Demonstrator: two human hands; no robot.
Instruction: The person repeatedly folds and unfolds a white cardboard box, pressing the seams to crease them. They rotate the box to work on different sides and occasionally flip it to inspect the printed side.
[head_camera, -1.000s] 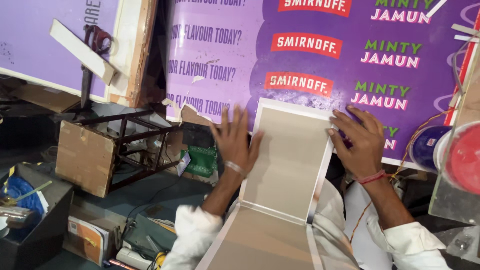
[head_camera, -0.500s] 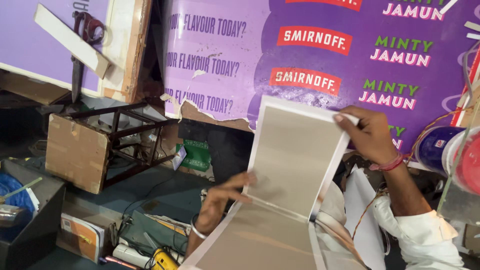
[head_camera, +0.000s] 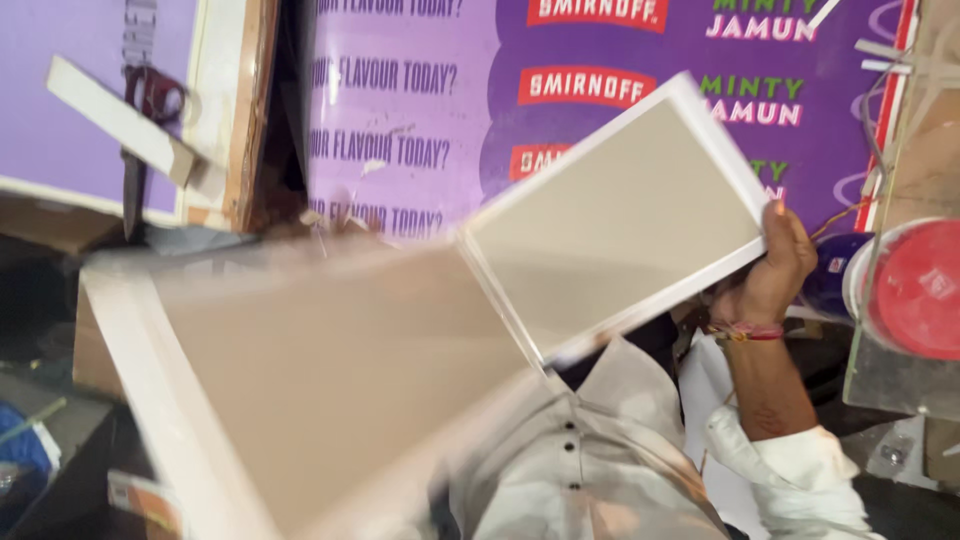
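Cluttered workshop corner: a purple printed banner (head_camera: 430, 110) hangs across the back wall, with a white-framed purple panel (head_camera: 60, 100) leaning at left and red-handled scissors (head_camera: 140, 120) hanging in front of it.

The hinged board (head_camera: 480, 300), two beige panels edged in white and joined along a crease, now fills most of my view. A second ago it stood upright against the banner with both hands spread flat on its face; half a second ago the left hand had dropped to the lower panel. Now the whole piece has swung up and toward the camera, the lower panel blurred with motion and spreading across the left half of the view. My reading: it has been lifted clear and is being turned over or opened out.

The right hand (head_camera: 765, 275) is clamped on the right edge of the upper panel, thumb over the white rim, a thread band at the wrist. The left hand is hidden behind the big panel; I cannot tell its grip.

Further right, a red round lid (head_camera: 915, 285) on a white tub, and a dark blue object just behind the right wrist. Pale shirt (head_camera: 590, 470) below.
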